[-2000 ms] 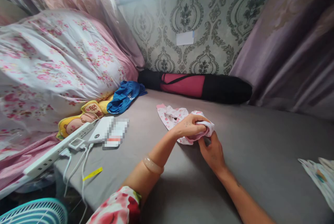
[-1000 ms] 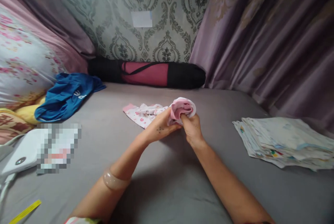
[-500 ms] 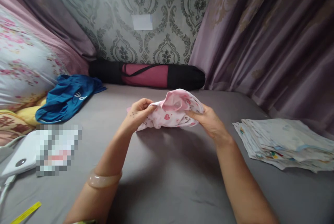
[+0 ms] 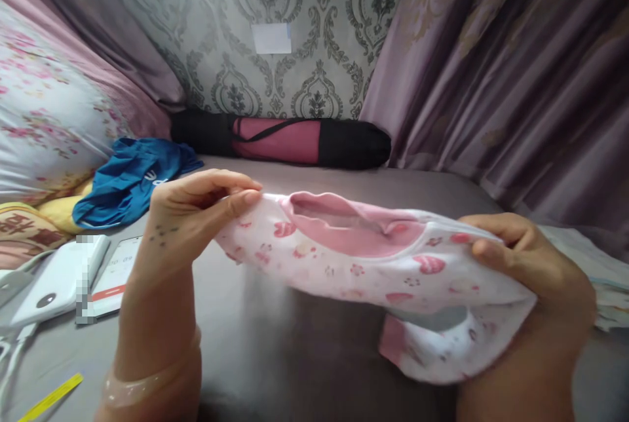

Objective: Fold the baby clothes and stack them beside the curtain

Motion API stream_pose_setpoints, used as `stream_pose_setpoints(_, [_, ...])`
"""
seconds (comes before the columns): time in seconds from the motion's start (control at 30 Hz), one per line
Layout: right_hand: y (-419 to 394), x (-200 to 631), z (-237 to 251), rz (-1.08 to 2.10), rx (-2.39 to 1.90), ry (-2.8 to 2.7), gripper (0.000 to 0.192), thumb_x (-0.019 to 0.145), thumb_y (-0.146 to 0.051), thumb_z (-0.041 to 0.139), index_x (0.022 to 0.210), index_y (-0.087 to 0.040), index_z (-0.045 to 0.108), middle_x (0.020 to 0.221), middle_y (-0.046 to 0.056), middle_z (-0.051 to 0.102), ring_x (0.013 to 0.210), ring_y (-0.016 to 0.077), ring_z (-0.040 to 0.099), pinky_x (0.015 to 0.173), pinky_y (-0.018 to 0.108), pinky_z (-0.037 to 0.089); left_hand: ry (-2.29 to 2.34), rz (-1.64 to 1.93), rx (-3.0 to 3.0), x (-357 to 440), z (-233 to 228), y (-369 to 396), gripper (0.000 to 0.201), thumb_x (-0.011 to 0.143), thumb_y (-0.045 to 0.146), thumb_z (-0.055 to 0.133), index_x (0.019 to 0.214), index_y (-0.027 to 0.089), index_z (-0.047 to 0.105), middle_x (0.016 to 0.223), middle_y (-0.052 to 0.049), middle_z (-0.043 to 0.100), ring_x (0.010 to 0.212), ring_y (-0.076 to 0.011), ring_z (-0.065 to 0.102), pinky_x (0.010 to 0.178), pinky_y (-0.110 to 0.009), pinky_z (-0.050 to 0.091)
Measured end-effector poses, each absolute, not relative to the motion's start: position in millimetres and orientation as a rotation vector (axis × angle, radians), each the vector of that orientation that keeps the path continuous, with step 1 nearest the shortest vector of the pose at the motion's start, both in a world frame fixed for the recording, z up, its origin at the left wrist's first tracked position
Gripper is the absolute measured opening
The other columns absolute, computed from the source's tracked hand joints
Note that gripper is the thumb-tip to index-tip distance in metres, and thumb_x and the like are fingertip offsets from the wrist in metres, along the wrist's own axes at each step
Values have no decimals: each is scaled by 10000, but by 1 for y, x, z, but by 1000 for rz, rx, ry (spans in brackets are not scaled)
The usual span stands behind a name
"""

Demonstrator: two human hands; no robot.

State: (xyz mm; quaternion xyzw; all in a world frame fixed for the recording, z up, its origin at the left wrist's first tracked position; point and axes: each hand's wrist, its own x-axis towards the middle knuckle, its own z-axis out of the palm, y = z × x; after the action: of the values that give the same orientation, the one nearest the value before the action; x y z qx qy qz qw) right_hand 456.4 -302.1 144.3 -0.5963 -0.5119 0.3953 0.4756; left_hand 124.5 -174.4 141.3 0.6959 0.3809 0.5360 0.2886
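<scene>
A small white garment with pink prints and a pink lining point(image 4: 363, 265) is stretched in the air above the grey bed sheet point(image 4: 295, 356). My left hand point(image 4: 191, 212) pinches its left edge between thumb and fingers. My right hand point(image 4: 531, 265) grips its right edge, and part of the cloth hangs down below that hand. The garment's opening faces up toward me. A pale bangle sits on my left wrist.
A blue garment point(image 4: 132, 179) lies at the left by a floral quilt point(image 4: 44, 107). A black and pink rolled bag point(image 4: 285, 140) lies along the wall. A white power bank point(image 4: 54, 278) and a phone are at the left. A stack of folded cloths point(image 4: 604, 278) peeks out behind my right hand.
I lifted the small garment off the bed, brought it closer to me and spread it wide between both hands. Before, it was bunched up in my fingers.
</scene>
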Motion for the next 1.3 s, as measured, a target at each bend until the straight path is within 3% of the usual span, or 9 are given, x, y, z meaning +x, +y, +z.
stream_pose_setpoints(0.13, [-275, 467, 129, 896, -1700, -1619, 362, 687, -566, 692, 672, -205, 702, 633, 25, 642, 523, 141, 534, 437, 235, 370, 1040, 939, 1904, 120, 120, -151, 219, 733, 430, 712, 734, 211, 731, 646, -4, 633, 566, -114, 499, 457, -199, 353])
stream_pose_setpoints(0.27, [-232, 477, 83, 924, -1801, -1889, 299, 650, -484, 674, 595, -191, 681, 593, 2, 643, 498, 117, 498, 432, 219, 340, 1023, 518, 1943, 131, 71, -111, 276, 747, 450, 645, 813, 198, 736, 677, -11, 650, 610, -143, 554, 512, -211, 383])
stream_pose_setpoints(0.37, [-217, 484, 50, 972, -1968, -1903, 215, 573, -396, 706, 520, -196, 646, 520, -28, 605, 434, 85, 433, 408, 209, 290, 1166, 320, 2098, 141, 36, -95, 186, 726, 371, 641, 771, 213, 728, 702, -14, 668, 660, -167, 583, 580, -229, 399])
stream_pose_setpoints(0.47, [-214, 485, 33, 975, -2197, -1863, 100, 568, -305, 703, 558, -212, 666, 517, -36, 609, 425, 92, 457, 429, 216, 303, 1354, 125, 2305, 149, 20, -96, 75, 725, 240, 633, 722, 202, 698, 761, -50, 680, 711, -198, 602, 647, -266, 396])
stream_pose_setpoints(0.6, [-210, 471, 33, 684, -2315, -1921, 118, 664, -206, 638, 749, -231, 715, 781, 28, 717, 636, 164, 610, 554, 252, 397, 1211, 348, 2579, 175, 20, -110, 143, 825, 216, 557, 893, 192, 680, 972, -92, 682, 920, -235, 587, 798, -314, 395])
stream_pose_setpoints(0.7, [-202, 451, 34, 521, -2074, -2017, 211, 794, -181, 521, 864, -241, 711, 933, 35, 719, 828, 185, 633, 701, 271, 431, 936, 458, 2547, 203, 19, -125, 243, 926, 277, 439, 922, 206, 672, 950, -65, 696, 922, -216, 571, 832, -317, 380])
stream_pose_setpoints(0.93, [-195, 427, 11, 665, -1861, -2142, 156, 828, -248, 574, 944, -215, 673, 967, 46, 663, 896, 180, 597, 786, 272, 428, 1015, 267, 2600, 228, -8, -146, 296, 920, 374, 459, 818, 176, 655, 881, -92, 702, 913, -257, 574, 811, -368, 323])
stream_pose_setpoints(1.13, [-196, 431, 13, 775, -1907, -2117, 57, 796, -203, 583, 833, -213, 625, 859, 12, 653, 778, 157, 569, 651, 245, 383, 1076, 188, 2541, 229, -14, -146, 215, 830, 362, 551, 884, 181, 652, 951, -100, 704, 955, -282, 572, 849, -400, 312])
stream_pose_setpoints(1.3, [-197, 431, 31, 737, -1774, -2099, 39, 802, -218, 564, 776, -200, 587, 807, 4, 632, 741, 142, 550, 645, 240, 371, 1114, 160, 2418, 231, -6, -147, 153, 784, 337, 551, 786, 195, 605, 823, -40, 672, 906, -247, 550, 854, -395, 317])
